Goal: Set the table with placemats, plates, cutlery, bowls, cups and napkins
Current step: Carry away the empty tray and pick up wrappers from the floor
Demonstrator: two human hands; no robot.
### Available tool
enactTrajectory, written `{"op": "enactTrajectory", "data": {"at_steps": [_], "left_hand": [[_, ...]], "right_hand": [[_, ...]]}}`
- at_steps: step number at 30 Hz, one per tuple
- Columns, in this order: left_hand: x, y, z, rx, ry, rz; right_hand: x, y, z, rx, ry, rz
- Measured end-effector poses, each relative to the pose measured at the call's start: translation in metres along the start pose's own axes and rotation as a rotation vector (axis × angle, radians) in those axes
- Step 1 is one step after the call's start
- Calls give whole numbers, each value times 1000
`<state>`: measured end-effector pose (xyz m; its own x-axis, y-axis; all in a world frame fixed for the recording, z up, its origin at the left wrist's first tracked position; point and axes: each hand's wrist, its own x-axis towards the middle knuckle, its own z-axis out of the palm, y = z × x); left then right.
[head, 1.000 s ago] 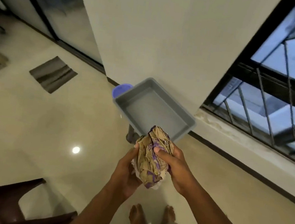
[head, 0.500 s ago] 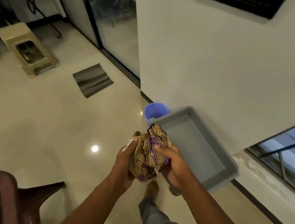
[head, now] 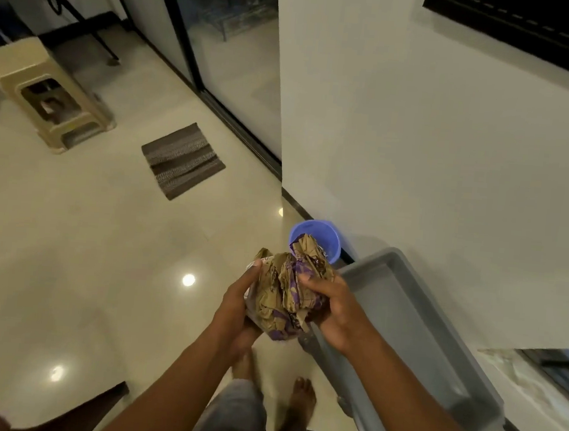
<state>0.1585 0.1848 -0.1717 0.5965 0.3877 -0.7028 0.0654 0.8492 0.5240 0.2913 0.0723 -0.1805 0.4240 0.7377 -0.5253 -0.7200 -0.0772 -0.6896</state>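
Both hands, left hand (head: 237,309) and right hand (head: 333,309), curl their fingers around a crumpled brown-and-purple paper bundle (head: 284,294), held above the floor (head: 67,248) beside a grey tray (head: 414,326) and a blue bucket (head: 326,234).

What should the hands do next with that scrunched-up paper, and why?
Probably carry the crumpled paper forward and drop it into the blue bin. Both hands, left and right, grip the wad, and the open bin stands on the floor just beyond it, beside the gray tray.
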Motion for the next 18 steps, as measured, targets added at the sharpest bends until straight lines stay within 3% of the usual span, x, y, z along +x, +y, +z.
{"op": "enactTrajectory", "data": {"at_steps": [6, 18], "left_hand": [[94, 55, -3, 33, -31, -84], [296, 115, -13, 376, 16, -342]], "right_hand": [[86, -6, 3, 78, 164, -16], [281, 44, -32, 288, 612, 2]]}}
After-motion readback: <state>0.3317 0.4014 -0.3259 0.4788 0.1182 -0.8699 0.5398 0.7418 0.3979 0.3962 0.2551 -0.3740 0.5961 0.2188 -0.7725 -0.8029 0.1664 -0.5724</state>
